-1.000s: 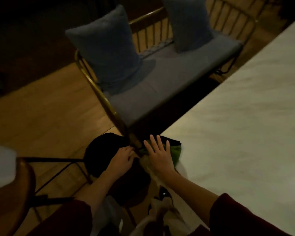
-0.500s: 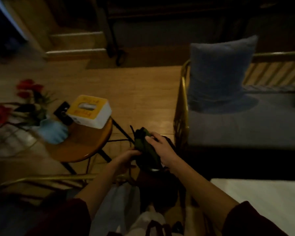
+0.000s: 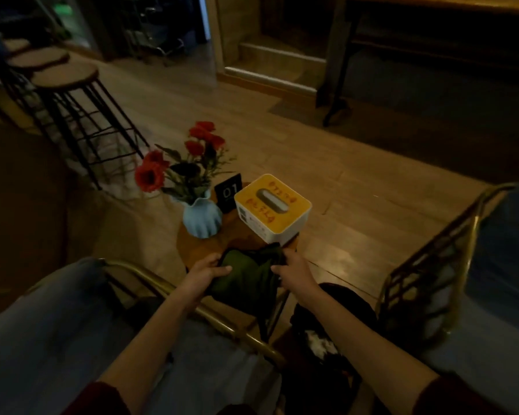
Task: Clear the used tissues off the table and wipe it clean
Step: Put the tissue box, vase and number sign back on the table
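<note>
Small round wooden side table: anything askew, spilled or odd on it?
Only one thing: the white tissue box with the yellow top overhangs the round wooden side table at its right edge. The blue vase of red flowers stands upright, no spill. Both hands, left hand and right hand, hold a green cloth.

One view only, head-worn wide-angle; looks forward and steeply down from above the person's own forearms, which enter from the bottom edge; nothing shared with a second view, there is none. Close range on the near zone: left hand point(image 3: 206, 269) and right hand point(image 3: 294, 269) sit just below frame centre, over the near edge of a small round side table point(image 3: 192, 250); tissue box point(image 3: 272, 208) and blue vase point(image 3: 202, 218) near centre. Farther out the view reaches wooden floor point(image 3: 327, 163), bar stools point(image 3: 65, 76) upper left, a step point(image 3: 270, 67) top centre; edges bend from lens distortion; scene dim, corners dark.
</note>
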